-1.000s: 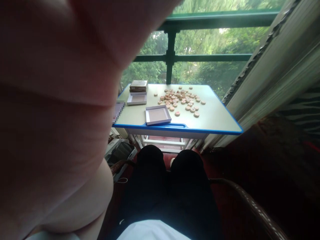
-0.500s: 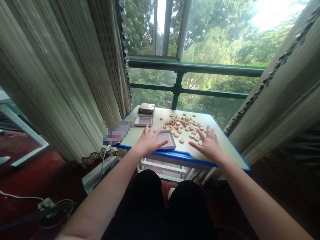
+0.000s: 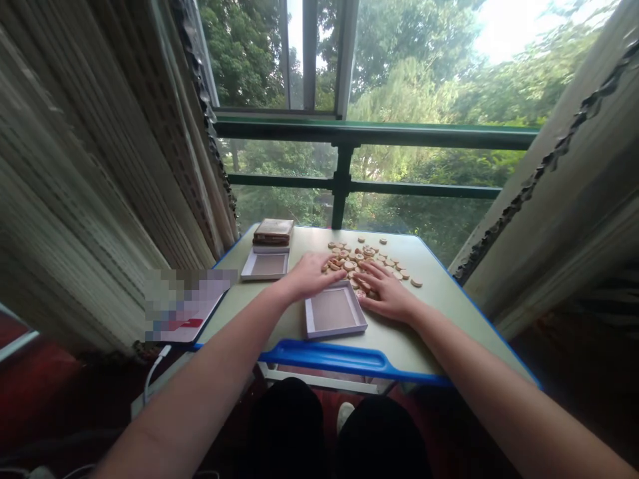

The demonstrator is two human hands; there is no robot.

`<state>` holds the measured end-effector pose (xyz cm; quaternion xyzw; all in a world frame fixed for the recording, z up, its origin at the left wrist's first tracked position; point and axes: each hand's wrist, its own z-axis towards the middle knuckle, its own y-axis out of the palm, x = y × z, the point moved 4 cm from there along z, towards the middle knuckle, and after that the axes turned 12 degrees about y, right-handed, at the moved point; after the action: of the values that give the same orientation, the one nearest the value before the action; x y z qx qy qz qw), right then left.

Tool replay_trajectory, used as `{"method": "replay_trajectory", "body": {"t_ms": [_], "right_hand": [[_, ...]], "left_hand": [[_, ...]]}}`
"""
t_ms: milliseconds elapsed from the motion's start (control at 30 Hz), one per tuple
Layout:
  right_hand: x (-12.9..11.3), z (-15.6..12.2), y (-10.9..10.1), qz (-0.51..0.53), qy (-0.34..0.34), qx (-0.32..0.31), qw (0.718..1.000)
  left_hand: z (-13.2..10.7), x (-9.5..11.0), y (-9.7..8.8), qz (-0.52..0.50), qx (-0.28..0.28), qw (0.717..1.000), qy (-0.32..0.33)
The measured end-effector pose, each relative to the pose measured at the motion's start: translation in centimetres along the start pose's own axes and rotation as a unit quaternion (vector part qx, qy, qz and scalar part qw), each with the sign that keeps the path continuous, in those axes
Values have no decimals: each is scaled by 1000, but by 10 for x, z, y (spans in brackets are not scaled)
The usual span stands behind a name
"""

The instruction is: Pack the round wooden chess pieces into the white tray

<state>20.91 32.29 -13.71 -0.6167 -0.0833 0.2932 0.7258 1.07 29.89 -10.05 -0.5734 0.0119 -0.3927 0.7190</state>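
Round wooden Chinese chess pieces (image 3: 349, 265), some with red marks, lie in a loose heap on the light table (image 3: 434, 319). At the heap's left side is my left hand (image 3: 313, 274), palm down, its fingers stretched out and touching or just over the nearest pieces. My right hand (image 3: 389, 293) lies over the heap's near right part with fingers spread, hiding some pieces. Neither hand grips anything. Just below and between the hands sits a shallow open box half (image 3: 335, 313), pale lilac-white with a bare floor.
Farther left stands a second shallow box half (image 3: 265, 264), with a brown flat case or stack (image 3: 273, 231) behind it. A tablet-like device (image 3: 202, 313), partly blurred, sits at the table's left edge with a white cable. A blue tray rim (image 3: 329, 357) runs along the front.
Both hands have come inward onto the pieces, the left going right and the right going left. Pieces are gathered closer together. The camera view has moved nearer the table.
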Motion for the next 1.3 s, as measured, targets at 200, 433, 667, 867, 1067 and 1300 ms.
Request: {"method": "replay_trajectory", "body": {"t_ms": [200,433,667,867,1067,1300], "right_hand": [[7,1,-11,35,16,57,998],[1,1,-18,43,-17,44,998],[3,5,-15,66,-9,59,996],[14,6,-20,83,21,94,992],[14,5,-13,62,21,60,996],[13,5,-12,56,16,59,997]], "left_hand": [[26,-24,-3,-12,93,993,70],[12,-15,6,-47,-13,989,141],[12,-8,22,-78,-27,979,186],[14,-10,15,8,2,992,129],[34,-3,24,14,-137,978,154],[39,-23,15,17,6,992,126]]}}
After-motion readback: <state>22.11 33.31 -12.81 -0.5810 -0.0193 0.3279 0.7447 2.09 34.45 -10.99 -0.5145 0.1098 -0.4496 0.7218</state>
